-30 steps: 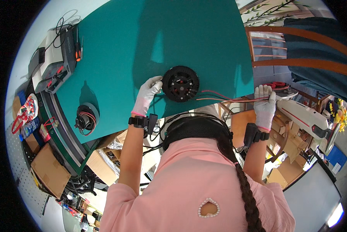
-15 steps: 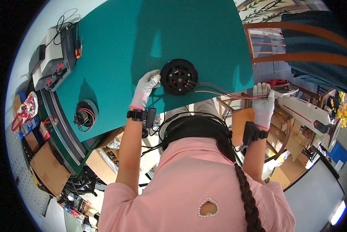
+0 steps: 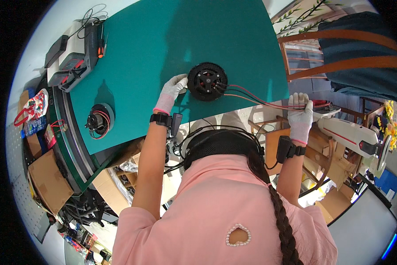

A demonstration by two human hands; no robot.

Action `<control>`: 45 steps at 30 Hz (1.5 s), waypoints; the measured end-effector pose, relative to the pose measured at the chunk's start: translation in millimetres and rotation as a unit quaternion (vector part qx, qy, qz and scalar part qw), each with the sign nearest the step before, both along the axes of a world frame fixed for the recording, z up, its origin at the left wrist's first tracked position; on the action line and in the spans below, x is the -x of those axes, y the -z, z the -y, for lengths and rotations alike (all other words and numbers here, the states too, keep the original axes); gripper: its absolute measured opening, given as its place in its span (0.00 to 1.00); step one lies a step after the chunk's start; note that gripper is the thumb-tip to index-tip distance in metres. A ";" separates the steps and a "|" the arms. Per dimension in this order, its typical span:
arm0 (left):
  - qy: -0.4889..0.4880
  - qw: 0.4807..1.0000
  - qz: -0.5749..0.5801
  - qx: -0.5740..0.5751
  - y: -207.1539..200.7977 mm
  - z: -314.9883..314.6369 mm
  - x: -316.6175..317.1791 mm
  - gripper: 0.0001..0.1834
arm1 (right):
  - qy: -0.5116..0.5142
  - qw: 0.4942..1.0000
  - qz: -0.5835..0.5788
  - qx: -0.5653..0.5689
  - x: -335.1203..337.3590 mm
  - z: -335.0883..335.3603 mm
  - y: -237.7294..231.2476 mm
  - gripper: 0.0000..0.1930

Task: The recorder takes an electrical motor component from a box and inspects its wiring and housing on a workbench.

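Observation:
A black round wheel with a spoked hub [image 3: 207, 81] is at the near side of the green table. My left hand [image 3: 174, 90], in a white glove, grips its left rim, fingers and thumb closed there. Red and pinkish wires [image 3: 251, 100] run from the hub off to the right, past the table edge. My gloved right hand [image 3: 301, 112] is closed around these wires, palm up, holding them drawn out. Their far ends lie past the hand, near a red piece, and are hard to make out.
On the green table [image 3: 233, 35], a motor-like part with coiled red and black wires [image 3: 99, 123] stands at left. Farther back are a grey-and-white device [image 3: 77, 53] and an orange-handled tool [image 3: 101, 51]. A wooden chair [image 3: 357, 62] with dark cloth stands at right.
The view has shifted slightly. The wheel sits a little farther from me and its hub faces a slightly different way. Both hands keep their holds; the wires hang in a deeper curve.

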State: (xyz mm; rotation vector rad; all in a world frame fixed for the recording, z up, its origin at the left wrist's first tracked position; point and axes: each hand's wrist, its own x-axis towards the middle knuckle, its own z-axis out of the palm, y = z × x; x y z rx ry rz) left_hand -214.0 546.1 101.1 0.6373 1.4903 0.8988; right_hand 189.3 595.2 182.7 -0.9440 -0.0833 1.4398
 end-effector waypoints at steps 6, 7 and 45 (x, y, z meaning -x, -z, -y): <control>-0.003 1.000 0.008 -0.005 6.8 1.4 1.4 0.24 | -0.030 0.999 0.005 -0.025 -0.7 1.1 -3.0 0.16; 0.001 1.000 0.004 -0.011 5.5 1.5 1.3 0.23 | -0.039 0.999 0.010 -0.030 -1.1 0.5 -3.0 0.16; 0.006 1.000 -0.004 -0.010 7.5 -1.9 2.8 0.22 | -0.512 0.123 0.656 -0.541 225.2 -53.6 -10.2 0.22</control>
